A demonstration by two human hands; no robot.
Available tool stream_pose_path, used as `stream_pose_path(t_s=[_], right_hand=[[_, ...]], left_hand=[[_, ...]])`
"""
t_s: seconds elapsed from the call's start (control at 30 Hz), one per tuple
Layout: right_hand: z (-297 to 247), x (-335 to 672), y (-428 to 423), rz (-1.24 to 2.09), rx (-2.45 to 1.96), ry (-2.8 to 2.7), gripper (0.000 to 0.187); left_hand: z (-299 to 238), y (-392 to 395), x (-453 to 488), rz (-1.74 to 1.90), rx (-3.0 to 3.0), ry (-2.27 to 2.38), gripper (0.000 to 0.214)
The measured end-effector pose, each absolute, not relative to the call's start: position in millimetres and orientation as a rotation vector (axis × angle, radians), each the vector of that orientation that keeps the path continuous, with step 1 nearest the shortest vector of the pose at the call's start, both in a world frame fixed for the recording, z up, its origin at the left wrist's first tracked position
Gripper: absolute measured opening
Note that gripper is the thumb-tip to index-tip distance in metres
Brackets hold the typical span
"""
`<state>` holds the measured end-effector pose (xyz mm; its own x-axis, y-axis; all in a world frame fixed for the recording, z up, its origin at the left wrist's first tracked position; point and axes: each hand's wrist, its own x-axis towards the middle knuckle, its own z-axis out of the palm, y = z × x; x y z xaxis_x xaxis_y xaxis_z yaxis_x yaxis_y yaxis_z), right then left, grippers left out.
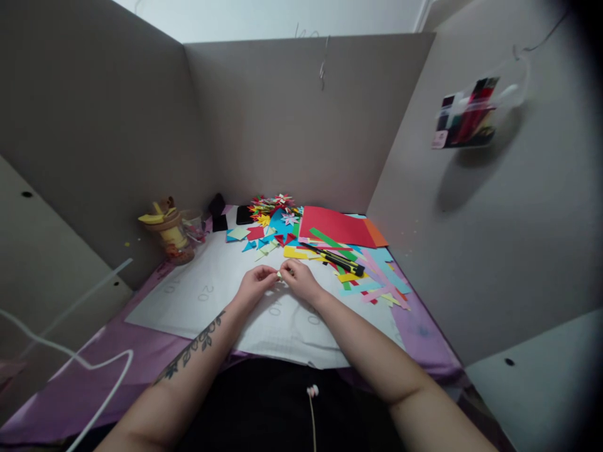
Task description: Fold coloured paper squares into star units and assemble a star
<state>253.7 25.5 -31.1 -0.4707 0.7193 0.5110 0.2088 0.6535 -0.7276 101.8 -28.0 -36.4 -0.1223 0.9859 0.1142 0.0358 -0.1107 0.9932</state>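
My left hand (258, 280) and my right hand (298, 278) meet over the white sheet (198, 314), fingertips pinched together. Between them is a small pale piece of paper (279, 274), mostly covered by the fingers; its exact shape is too small to tell. Just beyond the hands lie a yellow paper strip (296, 253) and small folded red paper pieces (285, 240). To the right of my right hand, a black and yellow utility knife (342, 260) rests on loose coloured paper strips (377, 279).
Red paper sheets (334, 226) lie at the back right, beside a pile of folded paper stars (273, 206). A yellow-brown pot-shaped container (172, 235) stands at the left. Grey panels (301, 125) enclose the table. A clear bag (475, 113) hangs on the right panel. A white cable (108, 361) crosses the lower left.
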Motion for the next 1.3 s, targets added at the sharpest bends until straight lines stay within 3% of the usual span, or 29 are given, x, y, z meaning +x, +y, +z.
stream_pose_path(t_s=[0.43, 0.57, 1.3], right_hand=[[-30.1, 254.2, 24.3, 0.964, -0.678, -1.814, 0.004], [-30.1, 254.3, 23.6, 0.863, -0.612, -1.875, 0.013], [-31.6, 245.9, 18.4, 0.767, -0.714, -1.790, 0.004]], left_hand=[[-34.6, -28.4, 102.6, 1.337, 1.247, 1.313, 0.028], [-35.9, -27.1, 100.9, 1.393, 1.266, 1.321, 0.026], [-32.9, -29.4, 102.8, 1.443, 1.353, 1.414, 0.024]])
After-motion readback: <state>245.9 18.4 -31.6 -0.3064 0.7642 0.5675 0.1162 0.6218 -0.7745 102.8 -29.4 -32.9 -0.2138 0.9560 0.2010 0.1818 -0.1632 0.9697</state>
